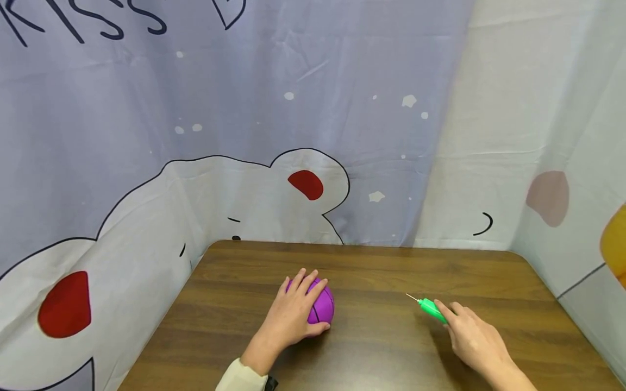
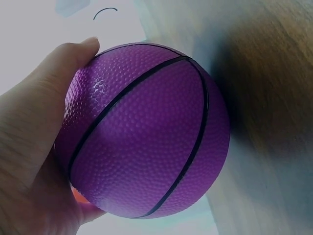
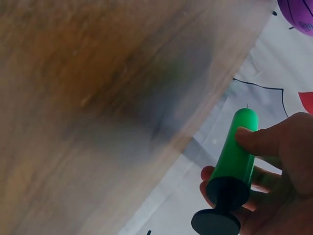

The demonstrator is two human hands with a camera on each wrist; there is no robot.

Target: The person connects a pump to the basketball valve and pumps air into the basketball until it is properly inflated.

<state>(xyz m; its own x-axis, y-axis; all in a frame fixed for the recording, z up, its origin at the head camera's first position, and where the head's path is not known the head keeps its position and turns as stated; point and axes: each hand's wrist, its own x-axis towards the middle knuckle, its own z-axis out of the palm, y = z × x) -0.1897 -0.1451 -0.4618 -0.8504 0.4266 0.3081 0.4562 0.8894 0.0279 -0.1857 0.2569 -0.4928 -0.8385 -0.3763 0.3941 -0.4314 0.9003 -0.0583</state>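
On the left, my left hand (image 1: 293,314) grips a small purple basketball (image 1: 323,307) with black seams, its fingers spread over the top and its thumb on the near side. The left wrist view shows the thumb and a finger wrapped around the basketball (image 2: 146,132); whether it touches the table is unclear. Over the right part of the table, my right hand (image 1: 476,336) holds a green ball pump (image 1: 432,310), whose thin metal needle points left toward the ball. A black plunger handle (image 3: 215,222) is visible at the pump's rear end in the right wrist view.
Beneath both hands is a brown wood-grain table (image 1: 371,347) with rounded far corners. A printed fabric curtain (image 1: 313,108) hangs behind it and along both sides, close to the table's edges.
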